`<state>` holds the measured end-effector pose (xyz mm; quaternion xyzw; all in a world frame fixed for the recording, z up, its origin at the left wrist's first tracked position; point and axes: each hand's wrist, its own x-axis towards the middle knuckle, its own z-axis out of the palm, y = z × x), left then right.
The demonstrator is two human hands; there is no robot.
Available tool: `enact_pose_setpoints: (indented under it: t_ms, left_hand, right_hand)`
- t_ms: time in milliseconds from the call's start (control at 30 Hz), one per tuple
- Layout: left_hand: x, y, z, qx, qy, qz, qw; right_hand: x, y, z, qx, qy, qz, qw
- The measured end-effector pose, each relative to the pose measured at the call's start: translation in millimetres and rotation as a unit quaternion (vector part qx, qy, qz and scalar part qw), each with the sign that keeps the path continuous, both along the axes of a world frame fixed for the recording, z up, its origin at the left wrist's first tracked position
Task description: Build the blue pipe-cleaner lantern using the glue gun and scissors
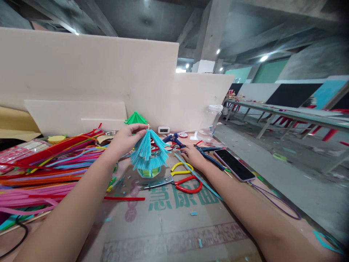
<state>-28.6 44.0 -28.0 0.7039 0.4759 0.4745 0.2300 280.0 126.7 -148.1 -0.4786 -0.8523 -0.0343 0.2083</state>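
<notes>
My left hand (127,139) pinches the top of a small blue pipe-cleaner pavilion (148,153) and holds it upright over the table. Its roof fans out in light blue strands above a green and yellow base. My right hand (192,155) reaches forward to the right of the pavilion, fingers curled low by the blue glue gun (174,139) and a blue pipe cleaner (196,176). Whether it grips anything is hidden. Scissors with red and yellow handles (183,179) lie just below the pavilion.
A big heap of coloured pipe cleaners (46,163) fills the left side. A phone (234,165) with a purple cable lies at right near the table edge. A green paper roof (135,118), a small white clock (163,130) and a plastic jar (214,118) stand by the back boards.
</notes>
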Motion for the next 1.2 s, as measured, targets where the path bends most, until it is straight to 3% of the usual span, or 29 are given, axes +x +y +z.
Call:
enact_pose_setpoints:
  t_ms: [233, 467, 567, 900, 1067, 1200]
  left_hand:
    - [1, -2, 1.3, 0.004, 0.005, 0.01, 1.0]
    - [-3, 5, -4.0, 0.014, 0.02, 0.026, 0.999]
    - [-4, 5, -5.5, 0.018, 0.021, 0.033, 0.999]
    - [-1, 1, -2.0, 0.005, -0.004, 0.018, 1.0]
    - [-1, -1, 0.3, 0.011, 0.01, 0.006, 1.0]
    - [5, -10, 7.6, 0.019, 0.041, 0.028, 0.999]
  right_hand:
    - [-3, -1, 8.9, -0.042, 0.01, -0.021, 0.999]
    - [25, -6, 63.3, -0.155, -0.019, -0.055, 0.986]
    - [23, -18, 75.4, -0.213, -0.041, -0.036, 0.975]
    - [-22, -29, 44.7, -0.242, 0.02, 0.005, 0.97]
    - [-21, -25, 53.0, -0.22, 0.14, 0.004, 0.965]
    - [-29, -33, 65.5, -0.265, 0.247, 0.043, 0.931]
